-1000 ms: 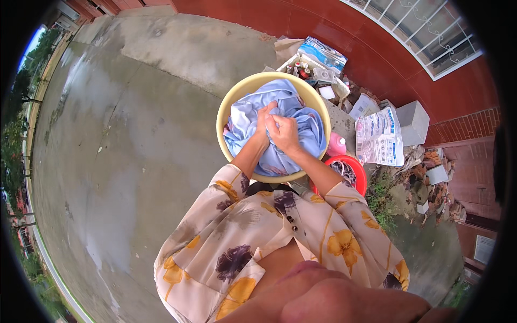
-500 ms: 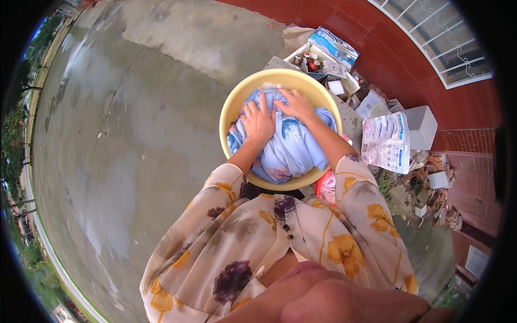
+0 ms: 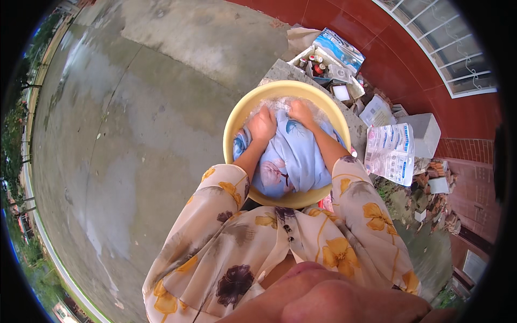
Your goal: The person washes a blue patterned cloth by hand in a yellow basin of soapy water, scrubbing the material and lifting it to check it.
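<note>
The yellow basin (image 3: 228,141) sits directly in front of the person, close to the body, which places its contents within reach of both arms. Inside it, the light blue cloth (image 3: 301,167), printed with pink and blue flowers, lies bunched from the far part of the basin to the near wall. Frothy water (image 3: 320,111) shows along the far side; the basin's raised wall contains both.

The left hand (image 3: 262,125) is curled into a fist at the far left of the cloth. The right hand (image 3: 300,113) is likewise clenched, at the far right. Both appear to grasp fabric, which runs between them toward the near side; the fingertips are hidden, so the exact hold cannot be confirmed. The spacing of the fists would give purchase on either side of the bundle. The floral sleeves (image 3: 218,196) end short of the wrists, leaving both forearms bare over the basin.

A grey slab (image 3: 283,71) extends beyond the basin's far side; whether it bears the basin cannot be determined. To the far right, an open box (image 3: 318,69) keeps bottles together. A white printed bag (image 3: 390,153) stands against a pale block (image 3: 424,133), which presumably props it, before a red wall (image 3: 350,24).
</note>
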{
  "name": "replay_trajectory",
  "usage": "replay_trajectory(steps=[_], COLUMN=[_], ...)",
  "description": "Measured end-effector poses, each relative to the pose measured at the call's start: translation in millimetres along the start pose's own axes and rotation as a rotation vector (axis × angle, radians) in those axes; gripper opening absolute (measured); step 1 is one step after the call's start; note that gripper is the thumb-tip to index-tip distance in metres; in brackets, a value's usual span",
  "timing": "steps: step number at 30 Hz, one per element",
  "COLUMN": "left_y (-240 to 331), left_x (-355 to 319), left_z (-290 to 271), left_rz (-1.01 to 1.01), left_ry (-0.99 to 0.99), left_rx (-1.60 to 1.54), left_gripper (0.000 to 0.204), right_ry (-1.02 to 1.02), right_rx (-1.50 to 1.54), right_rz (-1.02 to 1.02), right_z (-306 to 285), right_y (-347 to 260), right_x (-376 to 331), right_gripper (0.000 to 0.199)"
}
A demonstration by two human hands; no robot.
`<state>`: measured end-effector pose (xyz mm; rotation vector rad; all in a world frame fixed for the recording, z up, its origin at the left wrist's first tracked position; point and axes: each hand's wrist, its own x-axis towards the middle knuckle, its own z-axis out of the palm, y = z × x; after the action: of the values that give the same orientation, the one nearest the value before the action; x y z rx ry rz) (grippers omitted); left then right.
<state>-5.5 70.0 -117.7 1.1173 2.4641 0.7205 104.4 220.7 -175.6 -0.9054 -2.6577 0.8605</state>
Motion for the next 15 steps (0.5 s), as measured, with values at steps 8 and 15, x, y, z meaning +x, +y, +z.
replay_trajectory(steps=[8,15], left_y=[-8,56], left_x=[20,-21], left_z=[-19,-16], left_rz=[-0.363,-0.217], left_ry=[0.013,0.071], left_rx=[-1.302,-1.108], left_gripper=[0.041,0.043], right_ry=[0.257,0.521], right_rx=[0.514,0.378], right_rz=[0.032,0.234], right_z=[-73,-63], right_y=[-149,-137], right_x=[-49,-55], right_gripper=[0.033,0.034])
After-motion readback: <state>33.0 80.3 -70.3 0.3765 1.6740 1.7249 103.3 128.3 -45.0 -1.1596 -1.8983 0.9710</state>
